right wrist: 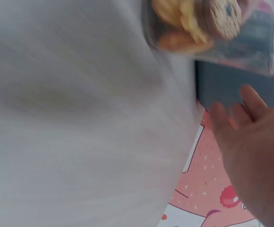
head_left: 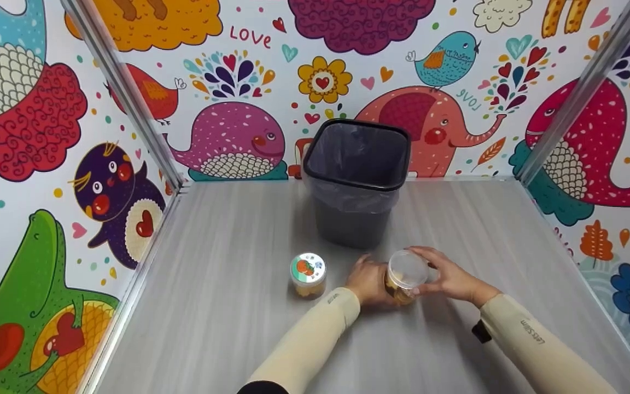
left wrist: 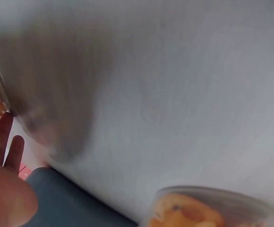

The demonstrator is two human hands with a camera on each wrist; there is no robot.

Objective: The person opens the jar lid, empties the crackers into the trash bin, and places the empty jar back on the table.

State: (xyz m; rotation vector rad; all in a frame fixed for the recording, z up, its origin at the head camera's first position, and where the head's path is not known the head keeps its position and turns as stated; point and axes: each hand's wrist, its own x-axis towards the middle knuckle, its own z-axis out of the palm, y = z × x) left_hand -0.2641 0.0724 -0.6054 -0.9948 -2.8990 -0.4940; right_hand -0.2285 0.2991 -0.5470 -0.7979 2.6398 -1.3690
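A clear plastic jar [head_left: 402, 293] of cookies is held between both hands, its see-through round top turned toward the head camera. My left hand [head_left: 371, 282] grips the jar's side from the left. From the right, my right hand [head_left: 449, 276] has its fingers and thumb around the upper rim. In the right wrist view the cookies [right wrist: 182, 26] show through the jar wall, close to the right fingers [right wrist: 250, 101]. A second jar [head_left: 308, 276], with a green and white lid showing an orange fruit, stands left of the left hand.
A dark grey trash bin [head_left: 350, 221] lined with a bag stands behind the hands, near the back wall. The grey tabletop [head_left: 227, 246] is bordered by metal rails and walls [head_left: 315, 82] printed with cartoon animals.
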